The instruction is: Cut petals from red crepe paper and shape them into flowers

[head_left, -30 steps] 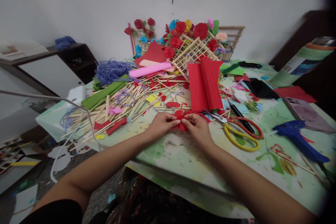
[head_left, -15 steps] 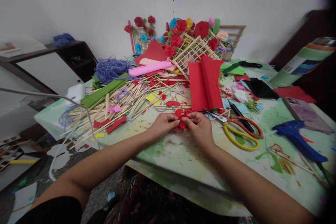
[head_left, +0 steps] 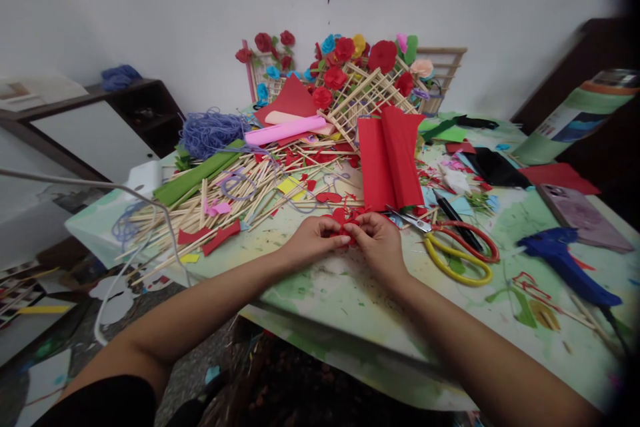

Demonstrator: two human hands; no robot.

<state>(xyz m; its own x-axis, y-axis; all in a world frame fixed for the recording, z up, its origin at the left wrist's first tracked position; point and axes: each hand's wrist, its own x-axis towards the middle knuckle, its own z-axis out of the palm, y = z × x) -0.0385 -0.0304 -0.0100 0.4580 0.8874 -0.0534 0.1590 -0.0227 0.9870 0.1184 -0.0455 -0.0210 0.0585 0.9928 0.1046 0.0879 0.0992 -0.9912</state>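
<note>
Near the table's front edge, my left hand (head_left: 315, 238) pinches a small piece of red crepe paper (head_left: 341, 216) between thumb and fingers. My right hand (head_left: 376, 240) pinches the same red paper from the other side, its fingertips almost meeting those of the left. Fingers cover much of the paper, so its full shape is hidden. Just behind lie a red paper petal (head_left: 329, 197) and a standing folded sheet of red crepe paper (head_left: 390, 160). Scissors (head_left: 457, 253) with one red and one yellow handle lie open to the right of my right hand.
Wooden sticks (head_left: 250, 193) and blue-purple yarn (head_left: 213, 132) spread over the left side. Paper flowers (head_left: 345, 50) on stick lattices stand at the back. To the right are a black marker (head_left: 457, 220), a blue glue gun (head_left: 570, 263), a phone (head_left: 585, 217) and a bottle (head_left: 575, 117).
My fingers have shifted slightly on the red paper; the left thumb now points more to the right and less paper shows below the fingertips. Other things stay put.
</note>
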